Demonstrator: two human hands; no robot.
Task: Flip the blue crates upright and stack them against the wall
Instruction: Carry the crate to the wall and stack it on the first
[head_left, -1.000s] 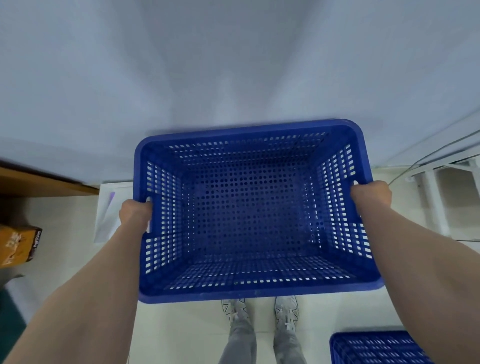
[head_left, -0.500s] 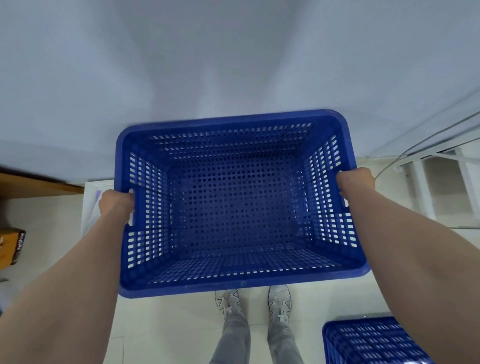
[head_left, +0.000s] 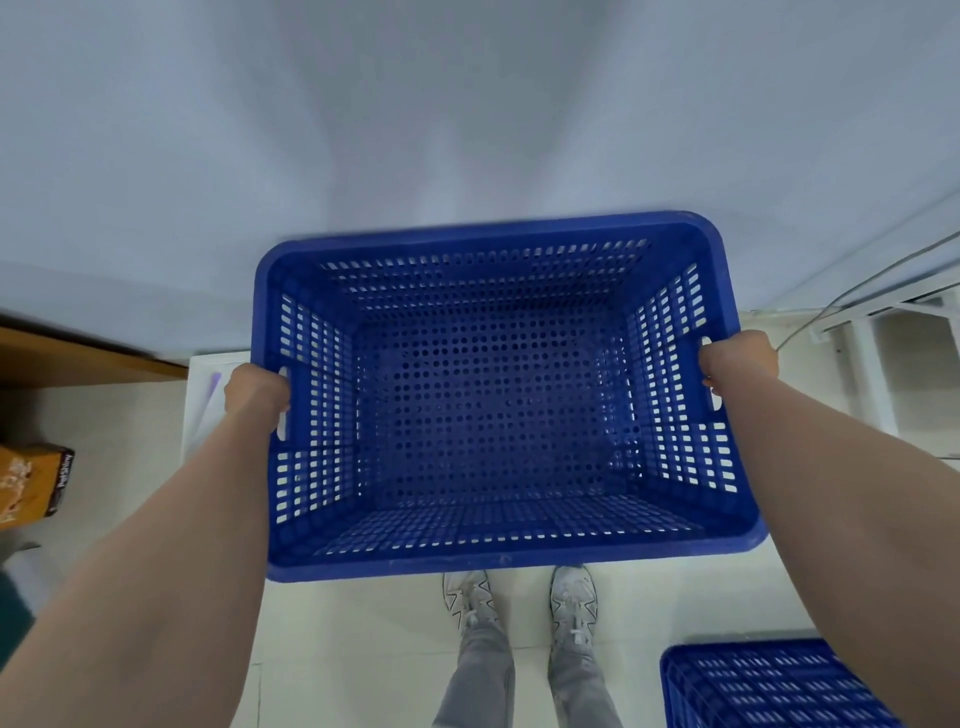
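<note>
Blue perforated crate (head_left: 493, 405) is sitting upright, open side up, held above the floor with its far rim close to the pale wall (head_left: 467, 130). Left hand (head_left: 254, 392) is gripping the crate's left handle slot, right hand (head_left: 737, 364) the right one. Second blue crate (head_left: 779, 686) is lying near-right of it; orange box (head_left: 31, 483) far left.

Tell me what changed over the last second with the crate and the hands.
Little changed. The crate drifted slightly left in view and then back, open side up throughout. Nothing was let go: the left hand and right hand keep gripping its side handles. The second crate by the feet, the wall ahead and the box at left stayed put.
</note>
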